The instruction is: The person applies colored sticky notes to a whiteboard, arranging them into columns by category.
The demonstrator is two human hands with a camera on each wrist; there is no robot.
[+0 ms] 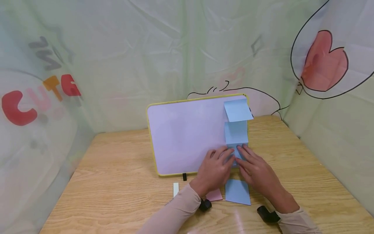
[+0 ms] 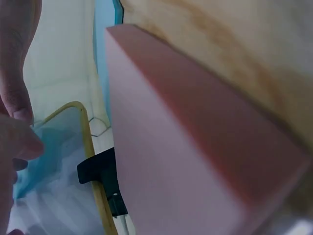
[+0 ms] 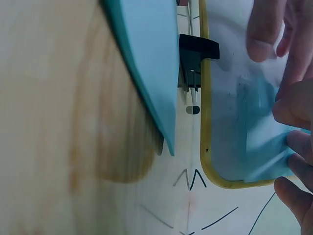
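Note:
A whiteboard [image 1: 187,136] with a yellow frame stands tilted back on the table. Down its right side run blue sticky notes: the top one [image 1: 238,110] curls away from the board, another [image 1: 236,132] is under it, and a third [image 1: 236,153] is lowest. On that lowest note the fingertips of my left hand [image 1: 214,167] and right hand [image 1: 260,169] press side by side, partly covering it. The right wrist view shows the fingers [image 3: 293,105] against the blue note [image 3: 261,147] near the board's corner. Neither hand grips anything.
A blue sticky-note pad [image 1: 238,191] lies in front of the board, beside a pink pad [image 1: 214,195] partly behind the left wrist. A small white strip [image 1: 175,189] is further left. A black clip [image 3: 195,51] holds the board's lower edge. Printed curtains [image 1: 131,65] surround the table.

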